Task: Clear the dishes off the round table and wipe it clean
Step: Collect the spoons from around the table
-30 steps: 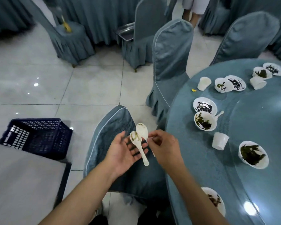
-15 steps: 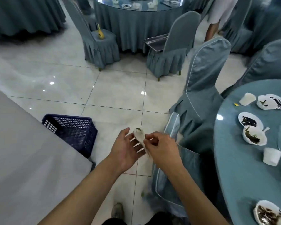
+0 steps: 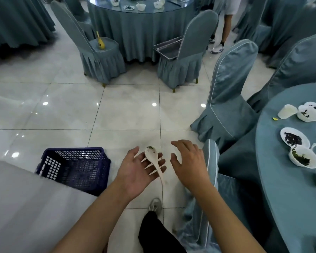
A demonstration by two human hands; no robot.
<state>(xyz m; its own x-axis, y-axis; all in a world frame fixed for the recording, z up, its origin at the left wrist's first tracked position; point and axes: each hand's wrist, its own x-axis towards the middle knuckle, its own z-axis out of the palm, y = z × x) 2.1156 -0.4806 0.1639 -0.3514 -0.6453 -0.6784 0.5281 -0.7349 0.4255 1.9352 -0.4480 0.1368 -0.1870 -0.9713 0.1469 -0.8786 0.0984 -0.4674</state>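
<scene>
White spoon (image 3: 154, 161) lies across the spread fingers of the left hand (image 3: 137, 170), palm up; the right hand (image 3: 189, 162) hovers just beside it, fingers relaxed, holding nothing. Left of the hands sits a blue basket (image 3: 75, 168); right, the desk (image 3: 288, 179) carries dirty bowls (image 3: 303, 156).

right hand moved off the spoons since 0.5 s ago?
Yes. The right hand has let go and pulled right, toward the chair; the spoons lie on the open left hand.

Open tiled floor (image 3: 128, 110) is stretching across the frame's middle; a blue crate (image 3: 75, 167) is blocking lower left, covered chairs (image 3: 228, 99) and the round table (image 3: 288, 179) crowding the right.
</scene>
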